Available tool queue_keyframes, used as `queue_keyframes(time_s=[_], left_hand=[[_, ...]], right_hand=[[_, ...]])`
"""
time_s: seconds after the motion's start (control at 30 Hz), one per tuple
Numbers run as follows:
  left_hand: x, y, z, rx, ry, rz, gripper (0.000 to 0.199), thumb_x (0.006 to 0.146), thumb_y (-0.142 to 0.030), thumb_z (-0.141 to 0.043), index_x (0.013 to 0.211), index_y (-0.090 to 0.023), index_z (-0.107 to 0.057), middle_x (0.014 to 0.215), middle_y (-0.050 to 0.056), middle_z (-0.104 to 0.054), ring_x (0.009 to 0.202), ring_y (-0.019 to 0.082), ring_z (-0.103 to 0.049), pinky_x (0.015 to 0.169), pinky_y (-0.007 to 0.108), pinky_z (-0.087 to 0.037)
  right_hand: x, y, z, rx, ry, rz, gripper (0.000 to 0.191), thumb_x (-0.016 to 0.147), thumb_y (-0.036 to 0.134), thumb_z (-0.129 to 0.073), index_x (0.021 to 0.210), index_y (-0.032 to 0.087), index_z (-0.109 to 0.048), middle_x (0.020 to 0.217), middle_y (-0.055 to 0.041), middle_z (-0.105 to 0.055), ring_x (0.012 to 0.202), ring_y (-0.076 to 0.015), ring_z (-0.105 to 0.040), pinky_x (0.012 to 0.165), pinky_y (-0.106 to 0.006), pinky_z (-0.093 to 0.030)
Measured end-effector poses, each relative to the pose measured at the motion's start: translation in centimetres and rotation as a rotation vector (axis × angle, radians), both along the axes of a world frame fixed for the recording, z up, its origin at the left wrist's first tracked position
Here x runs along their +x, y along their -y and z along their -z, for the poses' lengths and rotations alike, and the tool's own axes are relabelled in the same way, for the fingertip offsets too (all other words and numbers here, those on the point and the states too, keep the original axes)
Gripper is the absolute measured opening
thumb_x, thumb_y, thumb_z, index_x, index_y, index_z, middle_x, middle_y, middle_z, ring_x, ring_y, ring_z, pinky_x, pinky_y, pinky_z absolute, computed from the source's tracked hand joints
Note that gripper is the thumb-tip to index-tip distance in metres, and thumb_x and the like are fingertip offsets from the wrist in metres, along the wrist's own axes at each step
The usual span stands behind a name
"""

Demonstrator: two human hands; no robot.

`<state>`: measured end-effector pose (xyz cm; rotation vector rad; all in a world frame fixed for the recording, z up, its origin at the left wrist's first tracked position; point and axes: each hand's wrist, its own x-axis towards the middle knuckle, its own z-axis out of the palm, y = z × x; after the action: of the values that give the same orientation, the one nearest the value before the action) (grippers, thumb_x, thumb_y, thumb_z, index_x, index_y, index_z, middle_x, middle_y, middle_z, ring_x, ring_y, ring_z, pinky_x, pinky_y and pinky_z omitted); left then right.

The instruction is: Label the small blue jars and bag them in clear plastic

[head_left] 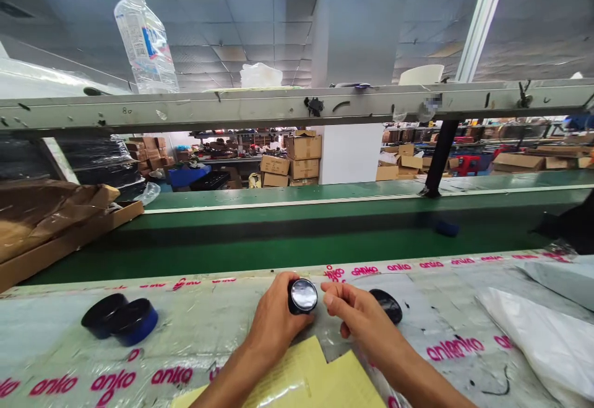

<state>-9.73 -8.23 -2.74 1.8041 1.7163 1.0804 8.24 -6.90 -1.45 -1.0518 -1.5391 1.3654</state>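
My left hand (273,312) is wrapped round a small black cylindrical piece with a shiny round face (304,295), which is turned toward me. Just to its right, my right hand (355,312) has its fingers curled and the thumb near the index fingertip; anything pinched there is too small to make out. Past the knuckles of that hand lies a black round piece (388,306), partly hidden. Yellow sheets (309,374) lie under my wrists. On the left, two blue-and-black round cups (135,322) rest on the plastic-covered worktop (199,327), touching each other.
Behind the worktop runs a green belt-like surface (278,250) with a blue piece (447,228) on it. A cardboard tray (93,234) stands at left, white plastic bags (533,334) at right. A shelf rail (260,106) crosses above, carrying a plastic bottle (146,43).
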Motion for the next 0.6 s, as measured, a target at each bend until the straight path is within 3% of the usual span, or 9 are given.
queue_keyframes(time_s=[0.33,0.6], left_hand=[[0.4,0.3,0.4,0.019,-0.110,-0.038,0.043,0.071,-0.017,-0.070,0.108,-0.023,-0.050,0.104,0.002,-0.061,0.091,0.023,-0.061,0.075,0.033,-0.042],[0.4,0.2,1.1,0.103,-0.173,-0.029,0.035,0.075,-0.018,-0.067,0.104,-0.025,-0.049,0.100,0.001,-0.060,0.088,0.022,-0.061,0.070,0.030,-0.040]], right_hand=[[-2.1,-0.5,0.0,0.010,0.013,0.001,0.032,0.080,0.049,-0.061,0.065,0.021,-0.057,0.064,0.0016,-0.053,0.055,-0.0128,-0.038,0.051,-0.025,-0.027],[-2.5,-1.1,0.9,0.068,0.007,-0.017,0.038,0.077,0.055,-0.059,0.062,0.021,-0.050,0.079,-0.0041,-0.063,0.078,-0.0208,-0.054,0.069,-0.030,-0.037]])
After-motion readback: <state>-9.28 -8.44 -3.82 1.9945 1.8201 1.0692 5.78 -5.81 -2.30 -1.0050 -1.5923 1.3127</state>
